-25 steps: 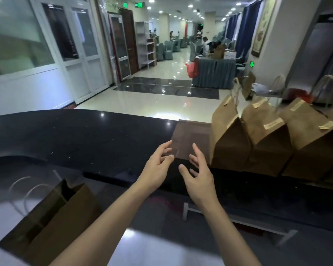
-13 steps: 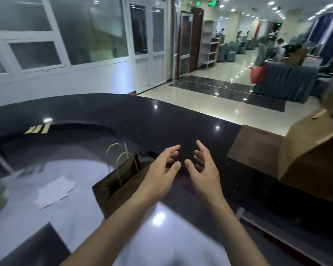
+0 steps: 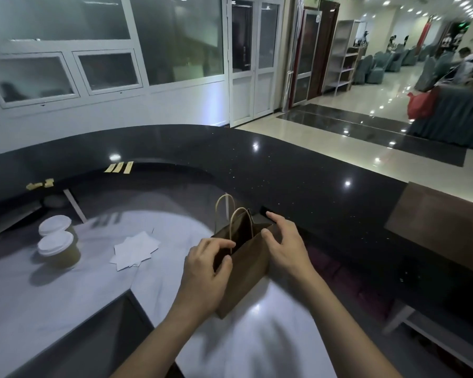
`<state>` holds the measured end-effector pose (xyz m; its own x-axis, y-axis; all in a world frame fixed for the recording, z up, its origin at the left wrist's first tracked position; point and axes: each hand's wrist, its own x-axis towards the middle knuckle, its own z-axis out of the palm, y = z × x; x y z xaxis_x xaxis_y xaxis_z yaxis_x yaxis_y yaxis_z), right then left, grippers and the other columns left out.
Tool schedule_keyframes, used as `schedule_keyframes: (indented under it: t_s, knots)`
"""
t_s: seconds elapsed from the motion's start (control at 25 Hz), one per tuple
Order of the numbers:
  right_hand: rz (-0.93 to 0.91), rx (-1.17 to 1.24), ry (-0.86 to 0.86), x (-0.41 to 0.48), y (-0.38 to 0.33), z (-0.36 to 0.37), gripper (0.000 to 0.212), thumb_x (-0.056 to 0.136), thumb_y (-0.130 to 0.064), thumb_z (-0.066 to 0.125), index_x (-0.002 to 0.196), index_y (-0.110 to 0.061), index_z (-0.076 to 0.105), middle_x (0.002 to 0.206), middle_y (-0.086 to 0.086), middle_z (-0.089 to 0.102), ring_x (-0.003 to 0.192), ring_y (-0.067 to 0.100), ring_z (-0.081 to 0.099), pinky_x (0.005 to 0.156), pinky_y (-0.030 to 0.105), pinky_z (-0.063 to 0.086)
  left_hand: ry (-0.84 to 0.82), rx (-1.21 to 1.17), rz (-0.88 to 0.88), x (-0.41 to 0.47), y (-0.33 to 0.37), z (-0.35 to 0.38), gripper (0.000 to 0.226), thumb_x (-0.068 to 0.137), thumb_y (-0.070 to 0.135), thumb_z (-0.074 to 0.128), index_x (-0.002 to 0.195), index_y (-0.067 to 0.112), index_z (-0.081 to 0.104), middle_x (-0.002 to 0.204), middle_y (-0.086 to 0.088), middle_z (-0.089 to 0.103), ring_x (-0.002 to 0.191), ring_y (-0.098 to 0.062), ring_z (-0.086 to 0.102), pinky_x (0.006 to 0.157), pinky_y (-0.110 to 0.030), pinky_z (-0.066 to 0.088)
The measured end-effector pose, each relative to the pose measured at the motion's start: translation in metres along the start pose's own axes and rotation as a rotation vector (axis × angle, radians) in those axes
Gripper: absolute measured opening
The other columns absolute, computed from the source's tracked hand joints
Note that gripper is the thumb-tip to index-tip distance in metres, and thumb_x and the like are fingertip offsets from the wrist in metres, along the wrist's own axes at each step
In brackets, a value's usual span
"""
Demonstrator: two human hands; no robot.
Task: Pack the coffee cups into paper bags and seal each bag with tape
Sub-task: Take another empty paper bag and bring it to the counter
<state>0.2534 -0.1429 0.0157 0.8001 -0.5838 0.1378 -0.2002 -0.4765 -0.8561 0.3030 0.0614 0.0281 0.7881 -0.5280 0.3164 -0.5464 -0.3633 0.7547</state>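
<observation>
An open brown paper bag (image 3: pixel 246 271) stands upright on the white surface (image 3: pixel 66 293), close against the foot of the raised black counter (image 3: pixel 311 184). Its two loop handles (image 3: pixel 224 211) stick up above the mouth. The inside is dark (too shadowed to tell whether anything is in it).

The left hand (image 3: pixel 205 271) grips the near left rim of the bag, with its fingers curled over the edge into the mouth and the thumb on the outer wall. The right hand (image 3: pixel 287 246) holds the right side of the mouth: the thumb presses the bag's wall and the fingers reach across the far corner, against the counter's edge. Between them the two hands hold the mouth spread.

Two cups (image 3: pixel 58 241) stand well to the left on the same surface, side by side and touching, each capped with a white lid. The nearer one shows a yellowish body; the lids hide what is in them, and both cups are somewhat blurred. Neither cup is in the bag.

Between cups and bag lies a loose fan of white paper sheets (image 3: pixel 135 249). Short strips of tan tape (image 3: pixel 119 167) are stuck in a row on the counter's inner edge, with a few more (image 3: pixel 40 184) further left. At the right edge of the view part of a second bag (image 3: pixel 445 227) sits on the counter, well apart from the hands.
</observation>
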Motion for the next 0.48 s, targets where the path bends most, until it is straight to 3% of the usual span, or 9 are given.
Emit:
schedule_keyframes:
  t_s: [0.16, 0.48]
  knots:
    - [0.08, -0.188, -0.126, 0.004, 0.004, 0.019, 0.045, 0.106, -0.043, 0.041, 0.15, -0.032, 0.045, 0.163, 0.001, 0.029, 0.149, 0.021, 0.028, 0.121, 0.044, 0.026, -0.067, 0.198, -0.087, -0.009, -0.032, -0.002, 0.033, 0.091, 0.037, 0.049, 0.123, 0.037, 0.055, 0.122, 0.017, 0.057, 0.114, -0.013, 0.052, 0.099, -0.035, 0.037]
    - [0.135, -0.316, -0.102, -0.005, 0.004, 0.034, 0.039, 0.105, -0.045, 0.041, 0.139, -0.031, 0.056, 0.149, 0.0, 0.043, 0.135, 0.024, 0.043, 0.113, 0.049, 0.037, -0.291, 0.311, -0.131, -0.012, -0.056, -0.013, 0.043, 0.102, 0.04, 0.044, 0.144, 0.038, 0.04, 0.137, 0.013, 0.053, 0.127, -0.017, 0.042, 0.108, -0.033, 0.027]
